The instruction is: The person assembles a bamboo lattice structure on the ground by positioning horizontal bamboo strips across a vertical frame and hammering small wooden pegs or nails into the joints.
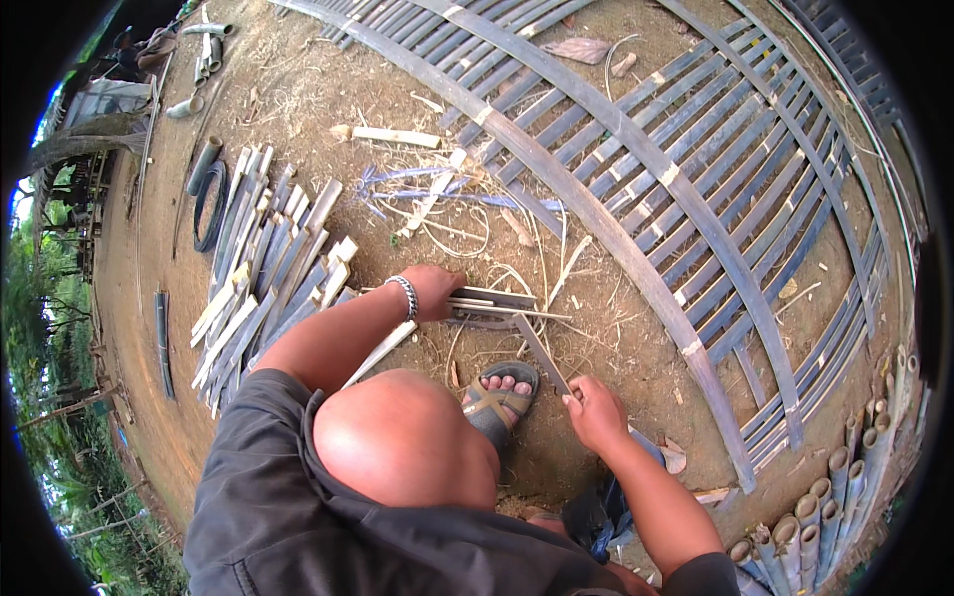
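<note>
My left hand [433,290], with a metal bracelet at the wrist, grips a bundle of thin split bamboo strips [497,303] that lie flat on the dirt and point to the right. My right hand [594,409] is closed on the lower end of a single dark bamboo slat [542,356], which slants up to the left toward the bundle. My sandalled foot [499,395] rests on the ground between the two hands, and my bent bare knee [397,437] is below the left arm.
A pile of cut bamboo slats [260,273] lies to the left. A large woven bamboo lattice panel [696,149] with curved ribs covers the ground ahead and right. Short bamboo tubes [825,512] stand at lower right. Shavings and blue string [417,184] litter the dirt.
</note>
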`<action>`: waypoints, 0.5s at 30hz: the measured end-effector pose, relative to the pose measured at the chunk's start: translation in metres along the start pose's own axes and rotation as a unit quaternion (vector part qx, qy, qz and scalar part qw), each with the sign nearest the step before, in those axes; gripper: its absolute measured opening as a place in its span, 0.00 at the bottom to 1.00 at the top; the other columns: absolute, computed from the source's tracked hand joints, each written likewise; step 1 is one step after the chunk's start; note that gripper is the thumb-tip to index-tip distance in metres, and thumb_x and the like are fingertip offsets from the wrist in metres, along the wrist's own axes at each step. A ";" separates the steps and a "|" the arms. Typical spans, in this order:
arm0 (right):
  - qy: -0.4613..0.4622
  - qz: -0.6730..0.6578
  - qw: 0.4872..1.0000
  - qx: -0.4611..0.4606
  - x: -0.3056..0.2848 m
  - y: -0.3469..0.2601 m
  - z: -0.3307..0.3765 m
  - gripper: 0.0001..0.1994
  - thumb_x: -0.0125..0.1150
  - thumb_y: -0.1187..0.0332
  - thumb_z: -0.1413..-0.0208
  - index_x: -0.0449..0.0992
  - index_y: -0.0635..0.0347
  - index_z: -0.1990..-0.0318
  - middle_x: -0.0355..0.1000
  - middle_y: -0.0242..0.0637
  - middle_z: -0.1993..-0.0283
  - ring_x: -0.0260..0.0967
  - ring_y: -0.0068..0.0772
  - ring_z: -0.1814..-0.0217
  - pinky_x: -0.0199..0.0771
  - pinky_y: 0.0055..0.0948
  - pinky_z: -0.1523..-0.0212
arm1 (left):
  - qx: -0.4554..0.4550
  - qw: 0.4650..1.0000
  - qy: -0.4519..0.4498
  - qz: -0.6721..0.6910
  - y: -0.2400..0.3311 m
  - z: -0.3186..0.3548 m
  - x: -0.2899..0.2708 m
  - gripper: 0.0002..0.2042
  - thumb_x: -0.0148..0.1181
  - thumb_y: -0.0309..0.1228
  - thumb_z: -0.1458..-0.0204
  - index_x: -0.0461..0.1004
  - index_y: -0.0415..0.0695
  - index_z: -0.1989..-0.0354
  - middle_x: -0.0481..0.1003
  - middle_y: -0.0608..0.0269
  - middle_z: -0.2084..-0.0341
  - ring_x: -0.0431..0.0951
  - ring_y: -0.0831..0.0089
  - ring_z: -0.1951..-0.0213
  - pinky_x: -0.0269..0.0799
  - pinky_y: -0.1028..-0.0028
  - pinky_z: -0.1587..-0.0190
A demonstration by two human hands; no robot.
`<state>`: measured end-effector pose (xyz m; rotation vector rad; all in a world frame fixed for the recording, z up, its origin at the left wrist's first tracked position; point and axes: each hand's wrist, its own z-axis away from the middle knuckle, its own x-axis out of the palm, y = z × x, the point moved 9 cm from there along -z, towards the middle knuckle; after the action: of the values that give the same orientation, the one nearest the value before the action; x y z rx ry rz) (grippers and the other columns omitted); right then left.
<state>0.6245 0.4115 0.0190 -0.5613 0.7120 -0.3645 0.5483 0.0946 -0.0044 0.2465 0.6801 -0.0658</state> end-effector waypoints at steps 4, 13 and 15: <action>0.032 -0.080 0.996 -0.001 -0.004 0.012 0.008 0.10 0.66 0.66 0.39 0.76 0.59 0.53 0.79 0.43 0.59 0.78 0.47 0.58 0.77 0.43 0.54 | 0.019 1.000 0.009 -0.009 0.000 0.001 -0.002 0.12 0.67 0.35 0.52 0.80 0.45 0.61 0.83 0.52 0.61 0.83 0.50 0.56 0.79 0.55 0.50; 0.088 -0.247 0.965 0.026 0.003 0.059 0.014 0.10 0.67 0.69 0.39 0.74 0.63 0.55 0.77 0.37 0.65 0.76 0.29 0.63 0.76 0.33 0.58 | -0.003 0.998 0.042 0.046 -0.005 0.010 0.022 0.15 0.65 0.35 0.51 0.78 0.45 0.55 0.80 0.50 0.59 0.82 0.47 0.54 0.77 0.53 0.49; 0.084 -0.243 0.966 0.028 -0.001 0.060 0.015 0.09 0.66 0.70 0.39 0.74 0.63 0.55 0.77 0.35 0.65 0.75 0.27 0.63 0.76 0.32 0.59 | -0.004 0.998 0.057 0.015 -0.004 0.008 0.022 0.15 0.65 0.36 0.50 0.78 0.45 0.55 0.80 0.50 0.59 0.82 0.48 0.54 0.77 0.53 0.49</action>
<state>0.6415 0.4650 -0.0066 -0.6546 0.7188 -0.8949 0.5695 0.0892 -0.0128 0.2539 0.7890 -0.0213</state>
